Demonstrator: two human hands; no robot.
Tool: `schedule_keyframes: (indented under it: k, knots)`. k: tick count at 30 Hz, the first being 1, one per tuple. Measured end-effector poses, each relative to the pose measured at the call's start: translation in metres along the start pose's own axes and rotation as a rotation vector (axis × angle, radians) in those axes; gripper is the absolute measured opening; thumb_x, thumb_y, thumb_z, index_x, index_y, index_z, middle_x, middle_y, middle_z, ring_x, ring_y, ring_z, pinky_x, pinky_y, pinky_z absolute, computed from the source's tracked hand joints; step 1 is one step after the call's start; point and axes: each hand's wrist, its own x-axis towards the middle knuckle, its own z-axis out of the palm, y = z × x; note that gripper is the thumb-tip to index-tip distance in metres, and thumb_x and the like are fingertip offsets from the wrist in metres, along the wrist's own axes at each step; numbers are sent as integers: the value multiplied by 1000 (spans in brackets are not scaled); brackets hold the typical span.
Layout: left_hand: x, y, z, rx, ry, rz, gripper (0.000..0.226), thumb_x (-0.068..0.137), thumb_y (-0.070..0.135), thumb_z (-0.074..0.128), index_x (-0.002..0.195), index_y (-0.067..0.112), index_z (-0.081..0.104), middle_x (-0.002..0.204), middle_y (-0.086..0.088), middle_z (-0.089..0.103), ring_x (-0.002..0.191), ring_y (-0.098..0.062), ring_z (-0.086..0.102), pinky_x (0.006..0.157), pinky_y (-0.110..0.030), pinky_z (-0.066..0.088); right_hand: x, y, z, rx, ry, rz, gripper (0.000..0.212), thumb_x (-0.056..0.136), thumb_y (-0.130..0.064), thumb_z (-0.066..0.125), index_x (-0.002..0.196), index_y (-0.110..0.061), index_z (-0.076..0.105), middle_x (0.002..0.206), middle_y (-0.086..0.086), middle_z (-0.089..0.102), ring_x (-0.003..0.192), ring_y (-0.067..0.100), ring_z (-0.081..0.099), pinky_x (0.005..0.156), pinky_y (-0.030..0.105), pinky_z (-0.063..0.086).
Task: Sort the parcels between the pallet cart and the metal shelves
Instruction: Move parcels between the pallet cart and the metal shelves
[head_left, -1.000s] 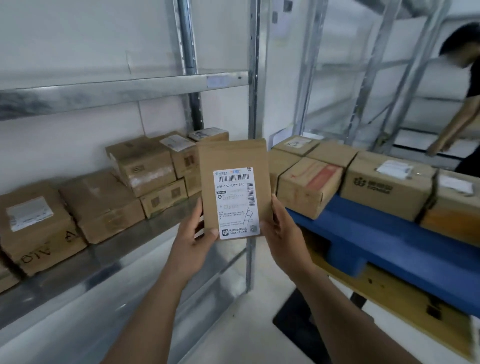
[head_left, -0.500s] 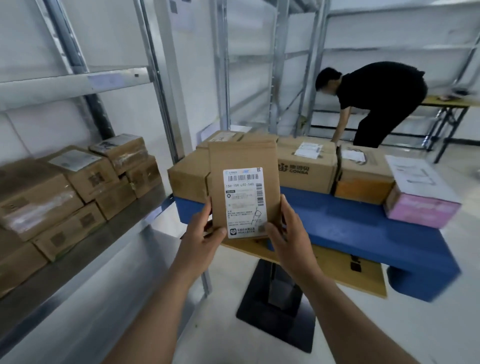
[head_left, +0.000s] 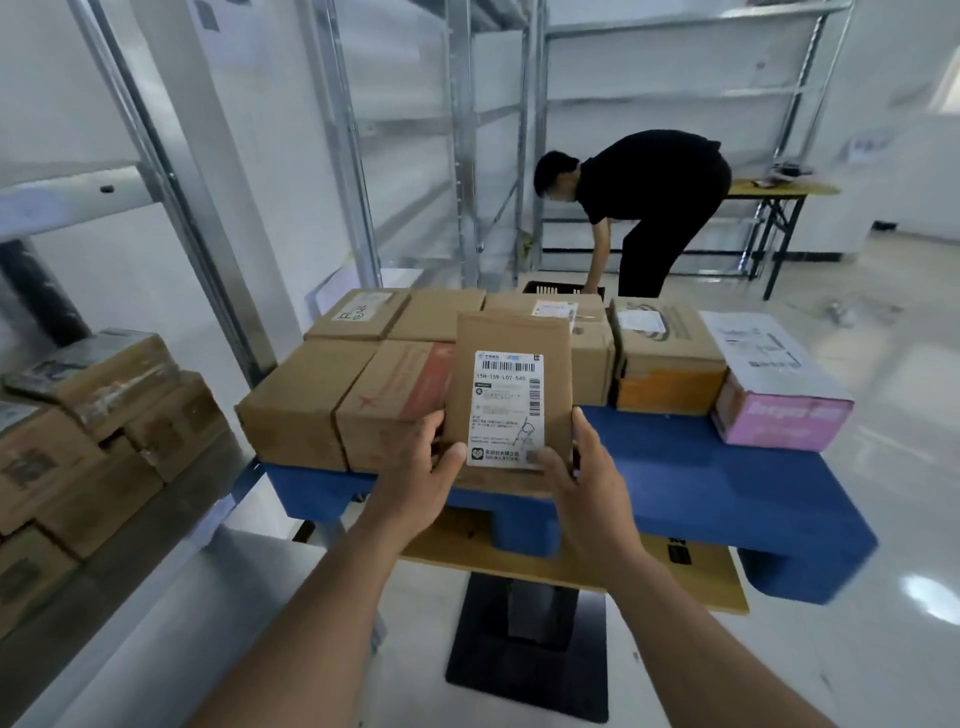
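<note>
Holding a flat brown parcel (head_left: 511, 395) upright in front of the chest, the person grips it with both hands at its lower corners. The left hand (head_left: 415, 467) wraps the lower left edge, with the thumb pressed on the front face beside the white shipping label (head_left: 506, 410). The right hand (head_left: 582, 478) takes the lower right edge in the same way, thumb on the bottom corner of the label, fingers curled behind. The label faces the person and shows barcodes and printed lines; the small text is too blurred to read.

Just behind the parcel stands the blue pallet (head_left: 727, 483), which rests on a yellow cart platform (head_left: 691, 577) with a black base (head_left: 524, 670) on the floor. On the pallet lie several cardboard boxes (head_left: 296, 400) side by side, touching each other, and at the right end sits 1 pink and white box (head_left: 779, 384).

To the left is a metal shelf (head_left: 156, 525) with more brown boxes (head_left: 98, 384) stacked on it, some wrapped with clear tape. Further metal shelves (head_left: 675, 52) stand along the back wall.

Behind the pallet another person in black clothes (head_left: 654, 197) bends forward, 1 hand reaching down near a dark crate (head_left: 545, 287) on the floor. At the far right a folding table (head_left: 779, 189) stands near the wall.
</note>
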Motion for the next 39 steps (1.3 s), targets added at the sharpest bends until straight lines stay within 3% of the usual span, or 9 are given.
schedule_keyframes:
  k: [3,6,10,12,18,29,34,39]
  knots:
    - [25,-8,1,207,-1,28,53,96,39,44,143,18,32,139,4,42,123,-14,43,97,-30,43,16,7,8,-40,-7,76,60,93,-45,49,146,-32,26,125,-4,56,109,15,56,87,42,52]
    - [44,-19,1,488,9,53,53,95,43,42,142,19,36,142,1,36,126,-18,38,100,-35,38,27,14,17,-111,-52,117,59,93,-46,49,145,-32,26,124,-4,57,106,16,57,85,42,53]
    - [60,-37,4,586,-68,64,50,95,46,39,141,27,37,152,4,24,140,-17,16,111,-41,21,38,22,25,-154,-64,137,62,92,-46,52,146,-34,23,123,-6,57,101,13,57,82,39,55]
    - [65,-44,3,572,-101,61,49,95,47,38,142,30,36,152,5,23,141,-16,15,112,-41,19,45,25,27,-149,-64,145,63,92,-47,53,146,-35,22,121,-5,58,99,13,58,80,39,56]
    - [74,-49,-2,622,-81,107,48,93,46,44,139,33,39,143,8,33,128,-17,34,102,-40,36,65,29,28,-166,-72,156,65,93,-46,51,147,-36,18,121,-3,55,100,15,56,82,40,54]
    - [71,-46,-2,614,-53,120,53,93,44,47,142,32,34,143,7,34,129,-16,31,104,-38,33,68,25,28,-264,-79,161,64,94,-46,47,148,-32,16,124,2,49,103,17,50,79,36,52]
    - [38,-38,-11,438,24,92,58,94,38,50,146,28,28,151,4,30,138,-15,23,112,-36,23,50,1,31,-429,61,-98,53,93,-37,49,141,-24,30,137,1,41,120,18,37,89,33,44]
    - [-17,-47,-27,456,116,-30,56,94,41,47,146,28,28,153,3,26,140,-17,21,112,-38,20,18,-28,45,-510,-1,-328,48,93,-27,48,140,-17,41,142,6,42,128,25,37,103,40,37]
